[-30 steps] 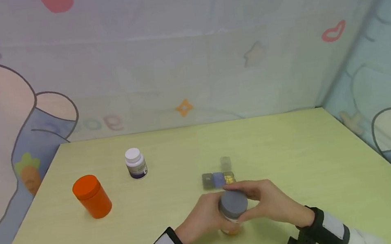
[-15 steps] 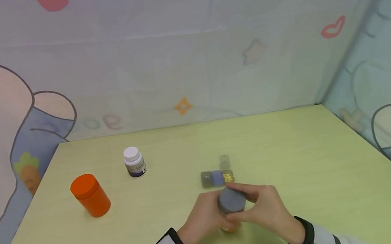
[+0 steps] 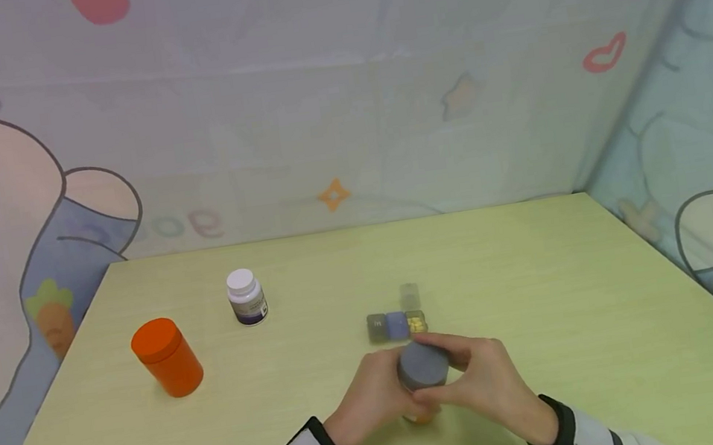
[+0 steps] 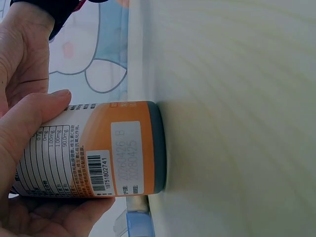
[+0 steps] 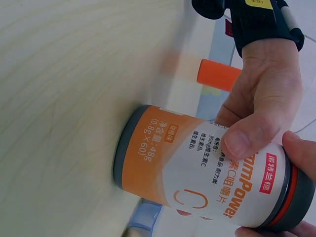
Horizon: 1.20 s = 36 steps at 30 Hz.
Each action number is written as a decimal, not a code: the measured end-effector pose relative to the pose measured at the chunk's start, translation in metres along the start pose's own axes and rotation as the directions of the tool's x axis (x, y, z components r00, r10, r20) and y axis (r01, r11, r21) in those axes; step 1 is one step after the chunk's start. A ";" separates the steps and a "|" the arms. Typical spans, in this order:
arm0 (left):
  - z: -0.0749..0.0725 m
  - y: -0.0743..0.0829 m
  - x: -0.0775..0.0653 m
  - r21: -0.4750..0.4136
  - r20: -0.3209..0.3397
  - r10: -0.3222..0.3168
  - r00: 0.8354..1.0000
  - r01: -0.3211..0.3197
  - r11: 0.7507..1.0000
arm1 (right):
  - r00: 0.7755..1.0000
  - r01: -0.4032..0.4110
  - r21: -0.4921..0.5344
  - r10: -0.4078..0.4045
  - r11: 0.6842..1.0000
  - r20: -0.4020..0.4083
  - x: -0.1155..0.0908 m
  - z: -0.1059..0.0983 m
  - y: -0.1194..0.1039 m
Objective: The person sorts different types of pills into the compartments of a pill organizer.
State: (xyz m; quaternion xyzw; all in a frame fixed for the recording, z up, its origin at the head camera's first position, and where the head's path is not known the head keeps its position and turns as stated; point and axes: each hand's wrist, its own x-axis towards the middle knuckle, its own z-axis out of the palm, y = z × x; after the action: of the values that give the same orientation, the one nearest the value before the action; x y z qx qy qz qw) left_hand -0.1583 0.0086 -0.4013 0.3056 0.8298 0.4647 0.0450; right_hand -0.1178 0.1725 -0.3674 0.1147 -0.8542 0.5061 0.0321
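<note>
Left hand [image 3: 376,391] curled round white-and-orange vitamin bottle [image 5: 170,163], upright on table [image 3: 561,286]. Right hand [image 3: 485,378] grips its grey cap [image 3: 424,366], thumb and fingers on opposite sides. Pill box [image 3: 397,326] just beyond.

The table [image 3: 561,286] leaves room to pass right of the right hand [image 3: 485,380], and between the white bottle [image 3: 247,297] and the pill box [image 3: 397,326]. The box's 3 compartments stand just beyond the grey-capped bottle [image 3: 423,365]; an orange jar [image 3: 168,358] obstructs the left.
</note>
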 end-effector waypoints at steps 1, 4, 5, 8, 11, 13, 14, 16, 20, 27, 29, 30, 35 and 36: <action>0.000 0.000 0.000 -0.004 0.001 -0.004 1.000 0.004 1.000 | 1.000 0.004 -0.004 -0.004 1.000 0.001 0.000 0.000 0.000; 0.001 0.000 0.000 -0.008 0.006 -0.012 1.000 0.012 1.000 | 1.000 0.013 -0.010 -0.013 1.000 0.005 0.000 0.000 0.001; 0.001 0.000 0.000 -0.007 0.007 -0.014 1.000 0.014 1.000 | 1.000 0.015 -0.011 -0.015 1.000 0.006 0.000 0.000 0.002; 0.002 0.001 0.000 -0.001 0.008 -0.016 1.000 0.016 1.000 | 1.000 0.019 -0.016 -0.019 1.000 0.009 -0.001 -0.001 0.003; 0.002 0.002 -0.001 -0.004 0.009 -0.017 1.000 0.017 1.000 | 1.000 0.021 -0.018 -0.021 1.000 0.009 -0.001 -0.001 0.003; 0.002 0.002 -0.001 -0.005 0.010 -0.017 1.000 0.017 1.000 | 1.000 0.024 -0.016 -0.024 1.000 0.010 -0.002 -0.001 0.003; 0.003 0.002 -0.001 -0.006 0.011 -0.016 1.000 0.016 1.000 | 1.000 0.026 -0.012 -0.026 1.000 0.010 -0.002 -0.001 0.003; 0.002 0.002 -0.001 -0.009 0.010 -0.012 1.000 0.012 1.000 | 0.999 0.038 -0.007 -0.038 0.999 0.010 -0.002 -0.002 0.003; 0.001 0.002 0.000 -0.011 0.003 -0.010 1.000 0.010 1.000 | 0.998 0.070 0.000 -0.070 0.998 0.008 0.000 -0.002 0.003; 0.000 0.000 -0.001 -0.006 -0.004 -0.010 1.000 0.010 1.000 | 0.997 0.073 -0.002 -0.073 0.997 0.003 0.002 0.000 0.002; 0.001 0.000 -0.001 -0.010 -0.002 -0.009 1.000 0.009 1.000 | 0.997 0.071 -0.007 -0.071 0.997 0.002 0.001 0.000 0.003; 0.001 0.000 0.000 -0.010 -0.001 -0.009 1.000 0.009 1.000 | 0.997 0.071 -0.007 -0.071 0.997 0.002 0.001 0.000 0.003; 0.000 -0.001 0.000 0.005 0.001 -0.009 1.000 0.009 1.000 | 0.998 0.064 -0.018 -0.064 0.998 -0.008 0.003 0.001 0.004; -0.001 -0.001 0.000 0.001 0.001 -0.013 1.000 0.013 1.000 | 0.998 0.062 -0.019 -0.063 0.998 -0.010 0.003 0.001 0.003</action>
State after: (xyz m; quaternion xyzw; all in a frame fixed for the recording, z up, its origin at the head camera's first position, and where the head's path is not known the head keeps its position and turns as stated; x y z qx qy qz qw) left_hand -0.1587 0.0078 -0.4016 0.3005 0.8319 0.4641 0.0481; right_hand -0.1213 0.1728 -0.3703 0.1383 -0.8546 0.4976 0.0536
